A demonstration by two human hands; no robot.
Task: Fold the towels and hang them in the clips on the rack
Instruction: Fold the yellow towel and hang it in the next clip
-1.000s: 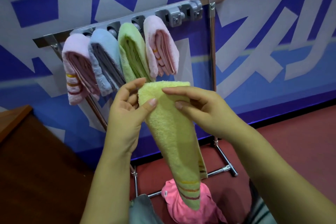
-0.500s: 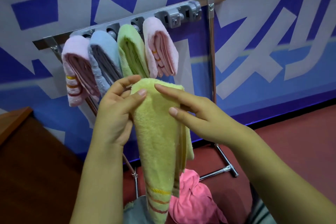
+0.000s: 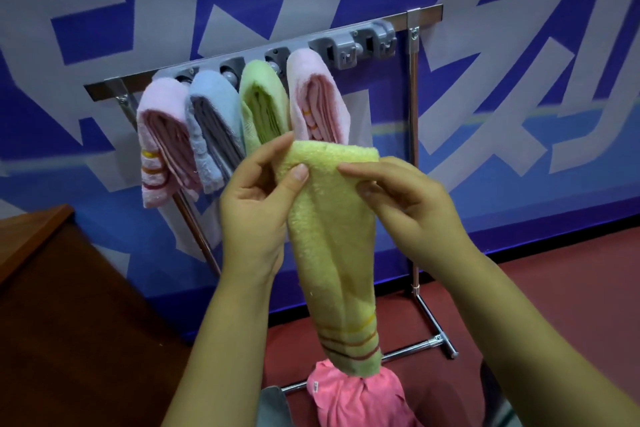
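I am pinching the folded yellow towel (image 3: 332, 218) at its top fold, left hand (image 3: 254, 215) and right hand (image 3: 408, 208) both clamped. I am keeping the layers aligned for the free clip (image 3: 341, 52) at 12 o'clock.

Both forearms are bare from the lower edge of the view up to the wrists; no sleeve, watch, bracelet or ring shows on either. The left hand (image 3: 254, 215) has short, unpainted nails, the thumbnail plainest, toward one o'clock from its palm. The right hand (image 3: 412, 208) shows short, plain nails too, though its fingertips are slightly blurred. Dark cloth at five o'clock, at the frame's bottom edge, may be clothing.
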